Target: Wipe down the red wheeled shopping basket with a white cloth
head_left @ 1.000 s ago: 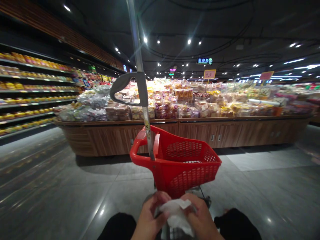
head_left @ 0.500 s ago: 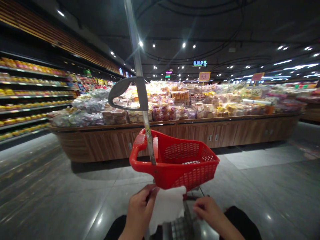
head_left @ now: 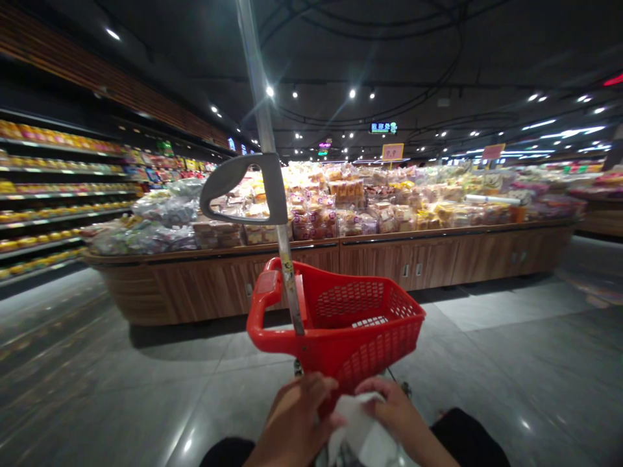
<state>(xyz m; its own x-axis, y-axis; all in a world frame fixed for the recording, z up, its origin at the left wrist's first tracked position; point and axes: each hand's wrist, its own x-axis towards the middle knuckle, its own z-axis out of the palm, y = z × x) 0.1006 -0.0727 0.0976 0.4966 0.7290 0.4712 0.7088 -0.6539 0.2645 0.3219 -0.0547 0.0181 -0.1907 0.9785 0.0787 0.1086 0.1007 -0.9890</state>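
Observation:
A white tissue (head_left: 363,428), crumpled and slightly blurred, is at the bottom centre, low in front of me. My right hand (head_left: 394,412) closes its thumb and fingers on the tissue's upper right part. My left hand (head_left: 299,418) is at the tissue's left edge, its fingers and thumb apart, with the thumb tip close to or touching it. Just beyond both hands stands a red shopping cart (head_left: 357,337) with perforated basket sides. A metal pole (head_left: 265,123) with a grey loop handle (head_left: 276,188) rises in front of the cart's handle side.
Behind the cart runs a long wooden display counter (head_left: 379,263) heaped with bagged baked goods (head_left: 311,214). Shelves of jars and packets (head_left: 53,188) line the left side. Grey tiled floor (head_left: 487,370) surrounds the cart. My dark-clothed knees (head_left: 470,438) show at the bottom.
The tissue has gone from spread flat in my left hand to crumpled in my right. My right hand has moved left onto it, and my left hand has shifted right and loosened.

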